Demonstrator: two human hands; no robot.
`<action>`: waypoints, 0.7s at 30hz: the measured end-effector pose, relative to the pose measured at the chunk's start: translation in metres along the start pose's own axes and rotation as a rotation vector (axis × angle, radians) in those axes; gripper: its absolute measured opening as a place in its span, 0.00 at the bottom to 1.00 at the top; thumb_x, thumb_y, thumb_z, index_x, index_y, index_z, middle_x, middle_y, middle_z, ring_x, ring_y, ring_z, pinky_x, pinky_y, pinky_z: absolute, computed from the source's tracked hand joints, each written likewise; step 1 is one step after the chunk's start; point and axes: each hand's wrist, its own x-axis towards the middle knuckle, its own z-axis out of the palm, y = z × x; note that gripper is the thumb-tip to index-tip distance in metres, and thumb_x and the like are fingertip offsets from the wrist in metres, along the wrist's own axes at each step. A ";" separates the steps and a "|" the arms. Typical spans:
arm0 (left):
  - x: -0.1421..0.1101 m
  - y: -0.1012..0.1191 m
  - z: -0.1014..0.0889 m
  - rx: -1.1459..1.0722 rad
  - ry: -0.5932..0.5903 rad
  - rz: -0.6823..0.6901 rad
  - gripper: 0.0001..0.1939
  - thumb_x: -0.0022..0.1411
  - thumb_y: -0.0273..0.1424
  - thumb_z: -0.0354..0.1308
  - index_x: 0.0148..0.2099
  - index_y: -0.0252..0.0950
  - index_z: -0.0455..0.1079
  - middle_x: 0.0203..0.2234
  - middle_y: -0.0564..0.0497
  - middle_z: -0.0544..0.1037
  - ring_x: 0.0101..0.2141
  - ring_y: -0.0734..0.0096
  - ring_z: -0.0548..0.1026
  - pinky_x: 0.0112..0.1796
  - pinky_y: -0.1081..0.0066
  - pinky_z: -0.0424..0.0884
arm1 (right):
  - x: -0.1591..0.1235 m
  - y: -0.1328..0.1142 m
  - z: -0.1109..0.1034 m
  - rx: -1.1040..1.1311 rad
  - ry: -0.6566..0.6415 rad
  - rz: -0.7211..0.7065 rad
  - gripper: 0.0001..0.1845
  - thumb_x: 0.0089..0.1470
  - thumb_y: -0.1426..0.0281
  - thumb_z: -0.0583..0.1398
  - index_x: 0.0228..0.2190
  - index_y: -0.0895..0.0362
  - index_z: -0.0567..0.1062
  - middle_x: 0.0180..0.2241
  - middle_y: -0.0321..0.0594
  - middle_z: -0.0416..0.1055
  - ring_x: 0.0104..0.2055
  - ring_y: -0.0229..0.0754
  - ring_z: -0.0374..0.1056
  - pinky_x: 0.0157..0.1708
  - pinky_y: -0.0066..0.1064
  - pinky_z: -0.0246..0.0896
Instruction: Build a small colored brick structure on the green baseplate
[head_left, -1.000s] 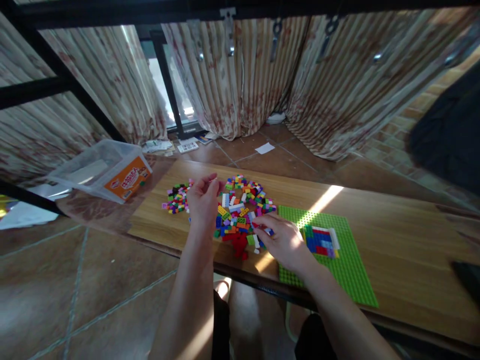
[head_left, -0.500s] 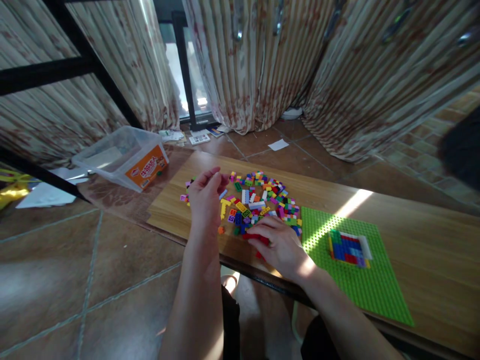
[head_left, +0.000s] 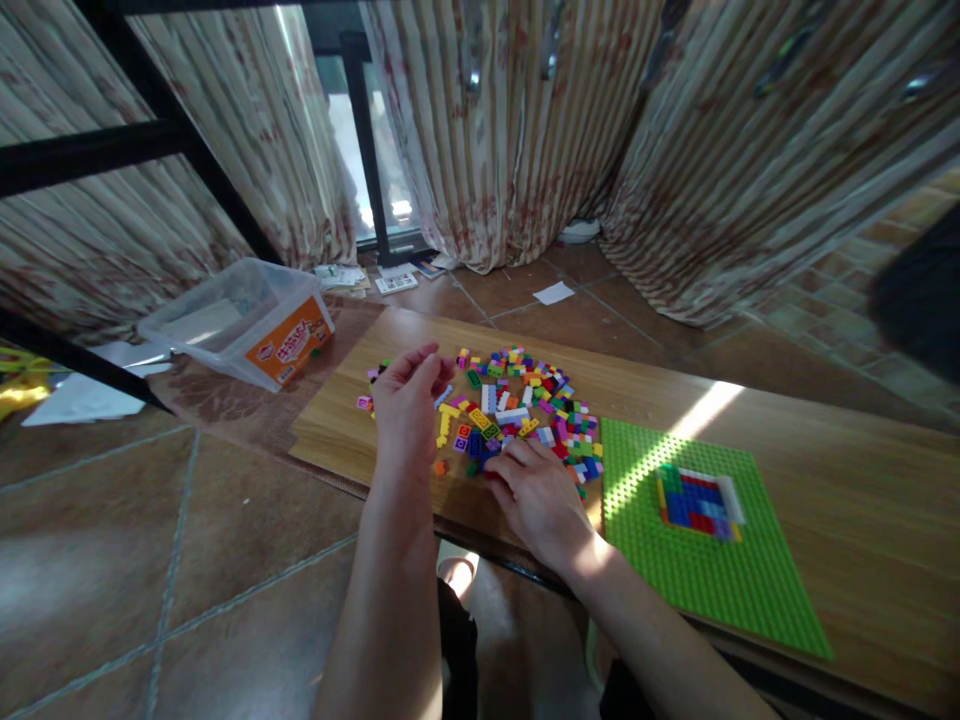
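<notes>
Many small toy building bricks (head_left: pixel 512 414) in mixed colours lie spread over the wooden tabletop. My right hand (head_left: pixel 541 495) is at the near edge of this pile, fingers bent down and closed on a red brick (head_left: pixel 490 476), of which only a sliver shows. Left of the pile, my left hand (head_left: pixel 405 405) hovers over the board with its fingers curled in; what they hold, if anything, is hidden. To the right, a green studded baseplate (head_left: pixel 705 590) carries a low rectangular build (head_left: pixel 699 503) of blue, red, white, green and yellow bricks.
A clear plastic box (head_left: pixel 217 335) with an orange label stands beyond the board's left end. Papers (head_left: pixel 396 283) lie on the tiled floor near the striped curtains (head_left: pixel 517 140). A black metal frame (head_left: pixel 150 130) crosses the upper left. A sunlit strip crosses the baseplate.
My right hand has shifted slightly left and now covers most of the red brick that showed under its fingers. My left hand stays nearly in place. The view has tilted slightly.
</notes>
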 end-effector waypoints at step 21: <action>-0.004 -0.007 0.018 0.064 -0.066 -0.047 0.14 0.42 0.31 0.65 0.34 0.33 0.72 0.23 0.54 0.76 0.25 0.77 0.73 0.30 0.76 0.68 | 0.004 0.003 0.002 -0.116 0.051 0.050 0.08 0.58 0.75 0.56 0.33 0.59 0.76 0.36 0.45 0.69 0.42 0.48 0.59 0.42 0.39 0.58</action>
